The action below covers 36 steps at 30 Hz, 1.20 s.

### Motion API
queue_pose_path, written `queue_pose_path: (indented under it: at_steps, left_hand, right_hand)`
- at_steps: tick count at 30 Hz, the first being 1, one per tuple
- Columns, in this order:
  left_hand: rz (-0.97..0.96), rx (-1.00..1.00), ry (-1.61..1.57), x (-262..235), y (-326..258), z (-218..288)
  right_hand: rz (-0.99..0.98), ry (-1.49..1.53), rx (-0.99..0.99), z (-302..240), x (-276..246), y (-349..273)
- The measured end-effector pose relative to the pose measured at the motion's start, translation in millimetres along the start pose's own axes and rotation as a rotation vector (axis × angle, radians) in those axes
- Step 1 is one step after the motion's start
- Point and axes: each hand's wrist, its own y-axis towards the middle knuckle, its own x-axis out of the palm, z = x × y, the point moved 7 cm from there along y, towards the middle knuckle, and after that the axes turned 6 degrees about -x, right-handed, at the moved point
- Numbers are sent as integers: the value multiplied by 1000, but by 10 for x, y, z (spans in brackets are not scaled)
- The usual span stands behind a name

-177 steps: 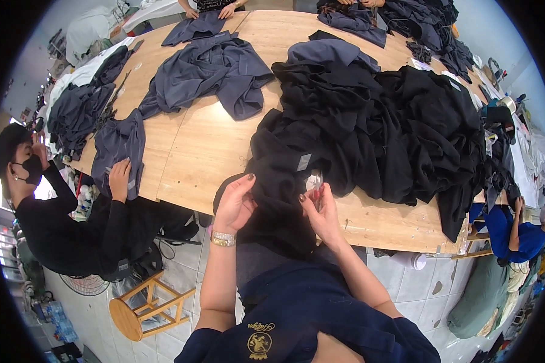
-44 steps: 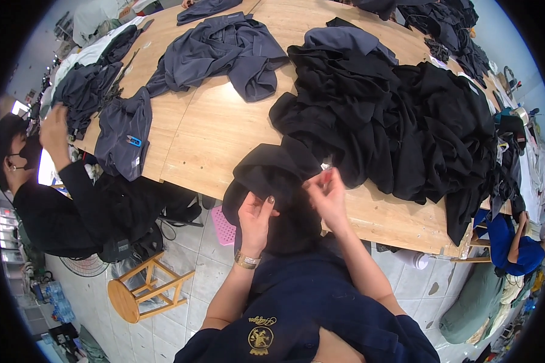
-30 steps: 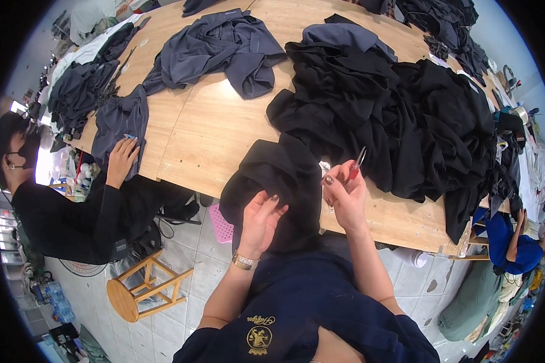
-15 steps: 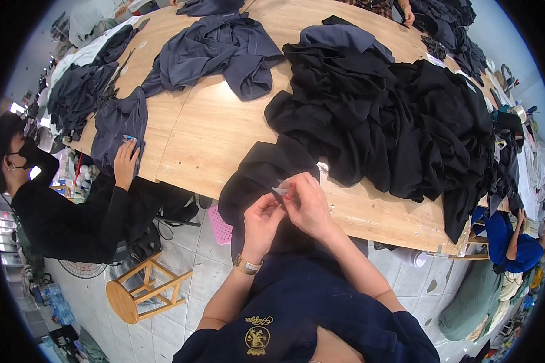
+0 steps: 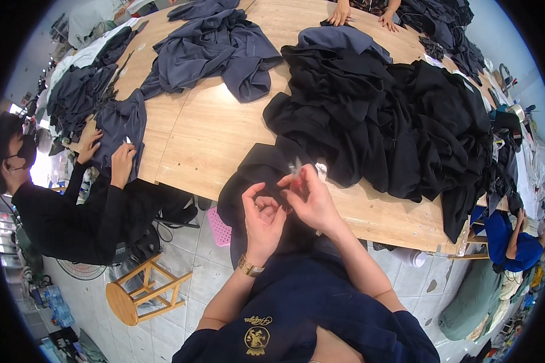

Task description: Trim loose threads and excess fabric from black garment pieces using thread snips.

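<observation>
At the near edge of the wooden table [image 5: 206, 139], we see both of the person's hands raised over a black garment [image 5: 257, 175] that hangs from the tabletop down toward the lap. Our left hand [image 5: 261, 218] is palm-up with the fingers curled loosely inward, touching the cloth; whether it pinches any fabric we cannot tell. Our right hand [image 5: 309, 199] is closed around small thread snips [image 5: 296, 167], whose pale metal tips stand just above the thumb and forefinger, over the garment's upper fold. A gold-coloured wristwatch [image 5: 246, 266] sits on the left wrist.

Just beyond the hands, touching the garment's far side, we find a large heap of black garments [image 5: 399, 115] that covers the right half of the table. A grey-blue pile [image 5: 218, 48] lies well apart, at the far left centre. At the left edge a seated co-worker in black rests both hands [image 5: 109, 157] on a dark grey piece [image 5: 118, 124]. Another person's hands [image 5: 360, 13] touch the far edge of the table.

Below the table we note a round wooden stool [image 5: 136, 290] on the tiled floor and a pink perforated basket [image 5: 219, 227] beside the hanging cloth.
</observation>
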Motion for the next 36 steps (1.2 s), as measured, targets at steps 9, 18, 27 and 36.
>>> queue_pose_path:
  at_steps: [9,18,27,36]
  left_hand:
    - [37,27,125,-20,-37,-26]
    - [48,-8,189,2,-32,15]
    - [5,-54,-2,-82,14,-19]
    - [-58,-381,-629,-127,30,-287]
  right_hand:
    - [28,24,59,211,13,-31]
    - [65,368,21,163,3,6]
    - [29,343,-94,-289,-13,-62]
    - [147,-361,-221,-147,-75,-242]
